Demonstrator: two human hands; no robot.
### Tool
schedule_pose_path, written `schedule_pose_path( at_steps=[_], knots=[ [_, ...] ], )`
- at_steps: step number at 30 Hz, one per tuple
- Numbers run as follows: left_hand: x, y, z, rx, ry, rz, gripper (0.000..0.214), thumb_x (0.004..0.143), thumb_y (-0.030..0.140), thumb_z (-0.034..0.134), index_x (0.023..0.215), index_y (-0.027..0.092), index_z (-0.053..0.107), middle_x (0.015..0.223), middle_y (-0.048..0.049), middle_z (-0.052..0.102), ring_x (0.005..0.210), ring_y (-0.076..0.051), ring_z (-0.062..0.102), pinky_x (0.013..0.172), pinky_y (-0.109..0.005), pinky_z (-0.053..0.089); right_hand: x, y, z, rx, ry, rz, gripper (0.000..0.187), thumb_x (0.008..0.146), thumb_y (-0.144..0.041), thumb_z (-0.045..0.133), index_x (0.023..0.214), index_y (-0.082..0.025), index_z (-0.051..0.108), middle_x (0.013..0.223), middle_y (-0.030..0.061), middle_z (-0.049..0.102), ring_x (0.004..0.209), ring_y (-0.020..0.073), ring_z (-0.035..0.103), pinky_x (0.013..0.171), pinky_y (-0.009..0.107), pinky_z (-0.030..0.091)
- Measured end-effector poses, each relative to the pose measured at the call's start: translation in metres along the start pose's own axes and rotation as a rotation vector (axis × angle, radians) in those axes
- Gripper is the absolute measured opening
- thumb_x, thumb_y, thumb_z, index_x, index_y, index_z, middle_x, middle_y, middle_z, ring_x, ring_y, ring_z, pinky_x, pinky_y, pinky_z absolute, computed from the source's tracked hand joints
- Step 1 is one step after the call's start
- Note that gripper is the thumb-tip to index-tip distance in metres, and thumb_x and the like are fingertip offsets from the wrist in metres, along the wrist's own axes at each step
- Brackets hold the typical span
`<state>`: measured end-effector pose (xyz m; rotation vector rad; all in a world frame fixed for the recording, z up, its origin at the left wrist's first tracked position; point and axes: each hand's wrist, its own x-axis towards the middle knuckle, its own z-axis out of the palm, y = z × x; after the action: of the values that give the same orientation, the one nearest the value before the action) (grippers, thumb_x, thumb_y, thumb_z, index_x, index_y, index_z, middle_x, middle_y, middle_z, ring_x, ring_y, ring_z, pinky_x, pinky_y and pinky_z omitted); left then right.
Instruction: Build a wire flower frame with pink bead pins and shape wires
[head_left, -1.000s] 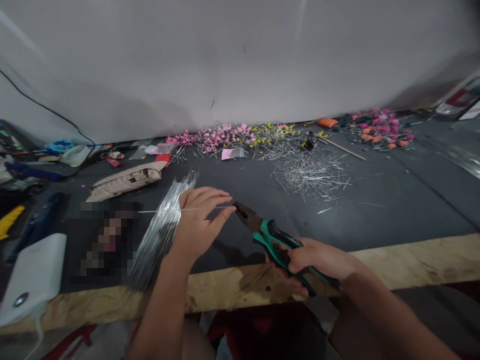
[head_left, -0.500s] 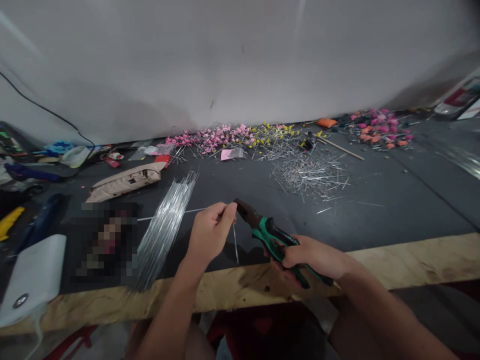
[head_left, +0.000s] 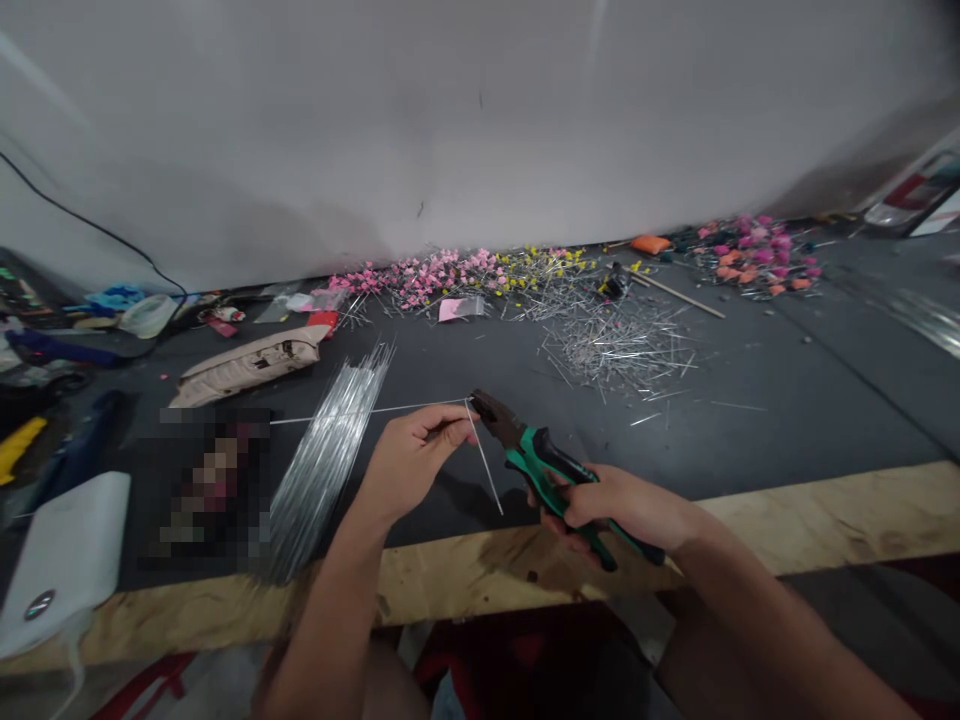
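Note:
My right hand is wrapped round the green and black handles of a pair of pliers, whose jaws point up and left. At the jaw tips sits the corner of a thin metal wire. One length of it runs left across the bundle, and a shorter length slants down toward the table's front edge. My left hand has thumb and fingers closed on the wire just below the bend. A bundle of straight wires lies left of this hand.
Along the wall lie pink flower-headed wires, yellow ones, and a purple and orange cluster. A heap of loose cut wires lies before them. At left are a beige pouch and a white power bank. Wooden front edge.
My left hand has shifted slightly down and away from the jaw tips, uncovering the wire's bend. The short wire end has swung to the right. The pliers have barely moved.

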<state>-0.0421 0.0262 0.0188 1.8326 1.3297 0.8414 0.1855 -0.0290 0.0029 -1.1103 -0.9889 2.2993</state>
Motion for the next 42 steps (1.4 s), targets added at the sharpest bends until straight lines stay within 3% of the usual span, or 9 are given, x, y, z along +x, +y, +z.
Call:
schedule_pose_path(
  at_steps=[5,10,15,19,23,29,35,38,42],
  knots=[
    [0.003,-0.006,0.008,-0.124,0.196,0.054,0.03,0.071,0.034,0.067,0.096,0.019,0.061,0.079,-0.0019,0.064,0.07,-0.013,0.06,0.064,-0.024,0.049,-0.001,0.001,0.004,0.03,-0.017,0.003,0.03,0.063,-0.017,0.05,0.092,-0.015,0.057,0.064,-0.0002,0.053,0.049,0.0107,0.047,0.041,0.021,0.037],
    [0.001,0.0,0.013,-0.002,0.302,0.142,0.012,0.074,0.03,0.065,0.08,0.02,0.064,0.081,-0.0002,0.062,0.071,-0.011,0.058,0.065,-0.021,0.046,-0.001,0.002,0.008,0.015,0.001,0.021,0.029,0.063,-0.017,0.05,0.091,-0.016,0.057,0.066,-0.0006,0.053,0.048,0.0097,0.047,0.041,0.02,0.037],
    [-0.001,0.005,0.012,0.05,0.411,0.069,0.018,0.076,0.026,0.061,0.061,0.017,0.058,0.06,0.0032,0.055,0.055,-0.008,0.048,0.053,-0.02,0.038,-0.002,-0.001,0.013,-0.075,-0.011,0.035,0.022,0.062,-0.016,0.049,0.083,-0.017,0.056,0.063,-0.002,0.053,0.045,0.0089,0.045,0.039,0.02,0.034],
    [0.001,0.002,0.009,-0.083,0.367,0.023,0.023,0.075,0.021,0.06,0.054,0.016,0.05,0.05,0.0055,0.046,0.047,-0.007,0.041,0.046,-0.019,0.033,-0.002,-0.002,0.017,-0.146,-0.019,0.033,0.014,0.062,-0.015,0.048,0.075,-0.018,0.053,0.056,-0.0037,0.05,0.044,0.0089,0.044,0.04,0.019,0.033],
    [0.004,-0.002,0.006,-0.18,0.352,0.169,0.007,0.072,0.015,0.061,0.078,0.019,0.061,0.074,0.0023,0.059,0.064,-0.009,0.054,0.058,-0.02,0.044,-0.001,0.0,0.015,-0.198,-0.027,0.023,0.005,0.063,-0.016,0.047,0.066,-0.017,0.05,0.053,-0.0035,0.049,0.043,0.0085,0.043,0.04,0.019,0.032],
    [0.005,-0.002,-0.006,0.229,0.193,0.437,0.02,0.079,0.013,0.054,0.092,0.024,0.065,0.101,-0.0024,0.06,0.095,-0.015,0.056,0.084,-0.03,0.045,-0.001,0.003,0.009,-0.159,0.007,0.059,0.01,0.062,-0.017,0.049,0.071,-0.017,0.054,0.06,-0.0019,0.053,0.046,0.009,0.045,0.041,0.019,0.033],
    [0.007,-0.002,-0.013,0.511,0.304,0.442,0.019,0.077,0.028,0.062,0.095,0.028,0.066,0.122,-0.0051,0.047,0.114,-0.024,0.042,0.091,-0.04,0.041,-0.003,0.001,0.006,-0.103,-0.005,-0.001,0.019,0.063,-0.016,0.048,0.08,-0.017,0.055,0.063,-0.0011,0.054,0.046,0.01,0.047,0.041,0.021,0.034],
    [0.007,-0.002,-0.012,0.549,0.348,0.438,0.014,0.076,0.031,0.064,0.089,0.026,0.067,0.115,-0.0044,0.056,0.11,-0.023,0.046,0.094,-0.042,0.037,-0.002,0.0,0.006,-0.102,-0.009,-0.013,0.019,0.063,-0.016,0.047,0.08,-0.017,0.055,0.06,-0.0019,0.053,0.046,0.0104,0.047,0.04,0.021,0.033],
    [0.005,0.0,-0.006,0.429,0.276,0.34,0.013,0.08,0.031,0.058,0.081,0.021,0.066,0.082,-0.0013,0.067,0.083,-0.017,0.059,0.081,-0.033,0.044,-0.002,-0.001,0.007,-0.097,0.001,-0.007,0.027,0.062,-0.015,0.048,0.087,-0.017,0.055,0.06,-0.0029,0.052,0.046,0.0101,0.047,0.039,0.02,0.033]
  ],
)
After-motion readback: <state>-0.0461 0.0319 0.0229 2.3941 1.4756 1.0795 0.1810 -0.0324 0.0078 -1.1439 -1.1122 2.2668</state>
